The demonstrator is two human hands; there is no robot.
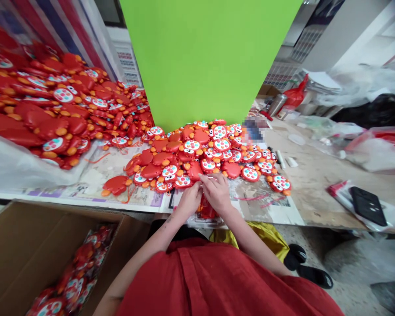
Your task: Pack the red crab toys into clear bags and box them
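Observation:
My left hand (pixel 191 198) and my right hand (pixel 217 192) meet at the table's front edge, fingers pinched close together. Between the fingertips there is something small and pale, too little seen to name. Just below them, partly covered by both hands, lies a clear plastic package (pixel 204 220) with a red toy (pixel 206 208) inside. Right beyond my fingers rises a heap of red crab-shaped toys (pixel 222 145) with orange claws, eyes and white faces dotted in colour. One toy (pixel 116 185) lies back up, left of the heap.
At left, a large sack (pixel 29 162) spills many more toys. Below it stands an open cardboard box (pixel 23 245) holding bagged toys (pixel 82 263). A green panel (pixel 204 61) rises behind the heap. A black phone (pixel 368 205) and plastic bags (pixel 378 149) lie at right.

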